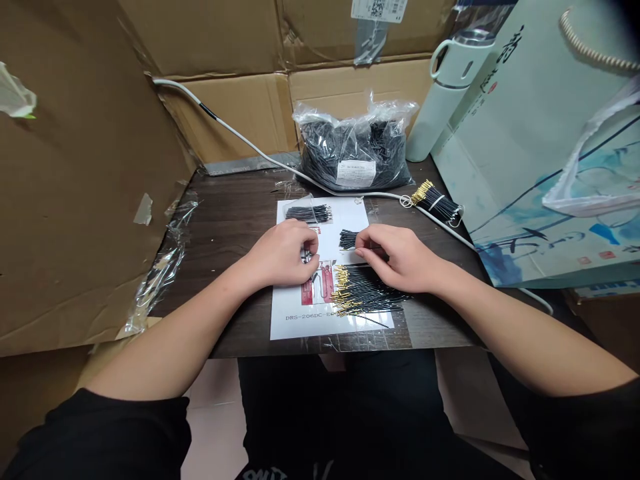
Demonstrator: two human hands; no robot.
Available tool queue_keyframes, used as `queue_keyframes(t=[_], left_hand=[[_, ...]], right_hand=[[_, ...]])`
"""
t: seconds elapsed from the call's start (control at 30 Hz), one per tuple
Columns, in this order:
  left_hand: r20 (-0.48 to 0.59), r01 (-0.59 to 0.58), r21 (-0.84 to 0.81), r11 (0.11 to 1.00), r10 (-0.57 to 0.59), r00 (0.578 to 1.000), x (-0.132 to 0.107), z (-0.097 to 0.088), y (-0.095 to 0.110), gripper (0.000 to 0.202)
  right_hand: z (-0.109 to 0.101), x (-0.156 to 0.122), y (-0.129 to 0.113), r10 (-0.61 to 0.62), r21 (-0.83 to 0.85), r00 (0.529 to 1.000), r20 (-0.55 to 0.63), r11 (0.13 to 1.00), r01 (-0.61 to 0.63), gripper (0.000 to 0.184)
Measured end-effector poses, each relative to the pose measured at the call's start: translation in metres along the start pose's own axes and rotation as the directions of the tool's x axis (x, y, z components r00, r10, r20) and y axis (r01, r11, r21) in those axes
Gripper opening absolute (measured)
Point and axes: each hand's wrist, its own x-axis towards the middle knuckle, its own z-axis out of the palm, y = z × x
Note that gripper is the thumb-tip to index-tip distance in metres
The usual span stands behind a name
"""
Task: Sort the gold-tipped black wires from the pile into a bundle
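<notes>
The wires (370, 290) look smooth and plastic-coated with shiny, brass-like metal ends (342, 288), the sheet (285, 300) is glossy paper, the bench (233, 217) wood-grained with a slight sheen, the clear bag (350, 143) crinkled, shiny plastic, the flask (434, 110) smooth and matt, the walls (75, 173) matt cardboard, the sleeves (115, 433) matt cloth.

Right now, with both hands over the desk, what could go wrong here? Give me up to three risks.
The loose gold-tipped wires lie right beside the right hand, so a careless wrist movement might scatter them. The short black pieces lie near that pile on the same sheet, so the two could get mixed. The white cable passes close by the tied bundle, so a tug might shift it.
</notes>
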Motion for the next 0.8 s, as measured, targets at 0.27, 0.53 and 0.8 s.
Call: queue_keyframes(t=[0.27, 0.53, 0.8], left_hand=[[0.224, -0.01, -0.026, 1.0, 0.015, 0.974, -0.004, -0.008, 0.016, 0.015], [0.339, 0.041, 0.003, 0.999, -0.039, 0.94, -0.005, -0.015, 0.024, 0.005], [0.262, -0.018, -0.045, 0.999, 0.029, 0.965, -0.007, -0.004, 0.02, 0.008]], right_hand=[[0.0, 0.0, 0.0, -0.003, -0.01, 1.0, 0.015, 1.0, 0.004, 0.006], [0.001, 0.0, 0.001, 0.005, -0.001, 1.0, 0.03, 1.0, -0.005, 0.006], [0.001, 0.0, -0.001, 0.003, 0.001, 0.999, 0.04, 1.0, -0.003, 0.007]])
